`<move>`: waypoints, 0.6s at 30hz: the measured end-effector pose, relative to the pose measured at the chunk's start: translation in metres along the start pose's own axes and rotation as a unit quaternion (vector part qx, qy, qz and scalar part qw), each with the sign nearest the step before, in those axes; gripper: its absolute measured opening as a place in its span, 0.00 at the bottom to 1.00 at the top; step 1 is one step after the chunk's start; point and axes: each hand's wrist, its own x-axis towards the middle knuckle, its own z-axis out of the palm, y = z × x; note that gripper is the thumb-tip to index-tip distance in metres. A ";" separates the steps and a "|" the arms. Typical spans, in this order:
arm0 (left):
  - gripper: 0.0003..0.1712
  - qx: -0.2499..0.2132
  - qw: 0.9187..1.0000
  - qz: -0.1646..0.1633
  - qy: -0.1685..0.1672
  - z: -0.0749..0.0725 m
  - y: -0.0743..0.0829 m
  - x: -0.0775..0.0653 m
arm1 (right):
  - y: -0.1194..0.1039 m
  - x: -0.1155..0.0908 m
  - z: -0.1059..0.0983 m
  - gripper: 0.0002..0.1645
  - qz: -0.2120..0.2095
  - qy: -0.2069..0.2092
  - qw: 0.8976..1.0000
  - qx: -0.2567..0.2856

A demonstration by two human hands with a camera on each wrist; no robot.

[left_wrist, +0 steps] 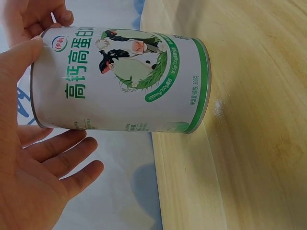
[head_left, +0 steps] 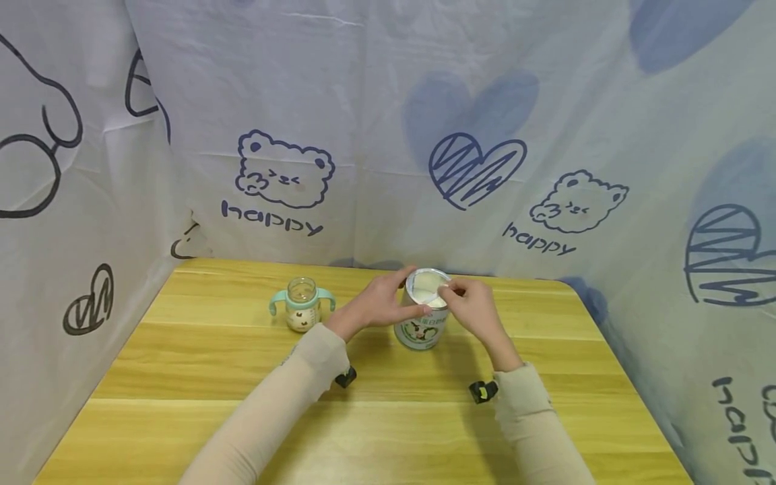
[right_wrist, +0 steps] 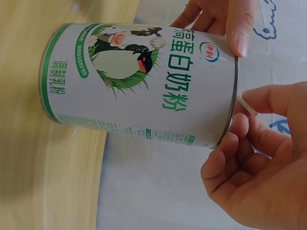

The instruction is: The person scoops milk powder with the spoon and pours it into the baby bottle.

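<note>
A white and green milk powder can (head_left: 419, 335) stands upright near the back of the table, its top uncovered and pale powder (head_left: 428, 279) showing inside. My left hand (head_left: 378, 302) holds the can at its upper part, thumb across the front near the rim and fingers round the far side. At the right of the rim, my right hand (head_left: 474, 308) pinches a thin white strip (right_wrist: 247, 106) between thumb and forefinger. Most of that strip is hidden by the fingers and rim, and I cannot tell what it is.
Left of the can stands a lidless baby bottle (head_left: 303, 316) with mint-green handles. A small white powder spot (left_wrist: 218, 108) lies on the wooden table (head_left: 400, 431) by the can's base. Printed cloth (head_left: 376, 135) hangs behind the table and along its sides.
</note>
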 end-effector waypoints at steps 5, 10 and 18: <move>0.50 0.004 1.000 0.000 -0.001 0.001 -0.001 0.001 | -0.001 0.000 -0.004 0.17 0.036 0.039 0.998 0.017; 0.51 0.004 1.000 -0.005 -0.001 0.001 -0.002 0.000 | -0.001 0.000 -0.006 0.16 0.051 0.062 0.996 0.029; 0.50 -0.001 1.000 0.000 0.000 0.001 -0.001 0.001 | 0.002 0.001 -0.008 0.16 0.061 0.080 0.994 0.040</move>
